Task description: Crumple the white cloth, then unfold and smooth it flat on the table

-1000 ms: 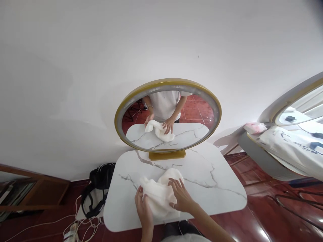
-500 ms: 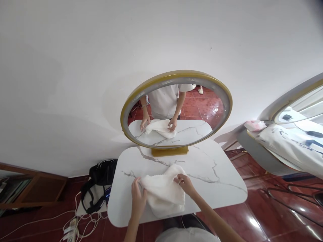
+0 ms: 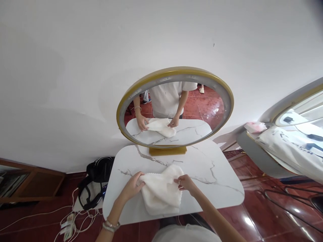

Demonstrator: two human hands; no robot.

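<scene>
A fluffy white towel (image 3: 161,192) lies on the white marble table (image 3: 214,188), near its front edge. My left hand (image 3: 132,184) pinches the towel's upper left corner. My right hand (image 3: 185,183) pinches its upper right edge, a ring showing on one finger. The cloth is stretched between both hands and hangs slack toward me. A round gold-framed mirror (image 3: 222,88) stands at the back of the table and reflects my torso, both hands and the towel.
A black bag (image 3: 97,178) and tangled white cables (image 3: 73,223) lie on the red tiled floor left of the table. A second mirror and a covered table (image 3: 290,144) stand at the right. A dark wooden frame (image 3: 32,183) sits at far left.
My hands have spread apart along the towel's top edge, the left one moving out to the left corner. The towel has been pulled wider and flatter.
</scene>
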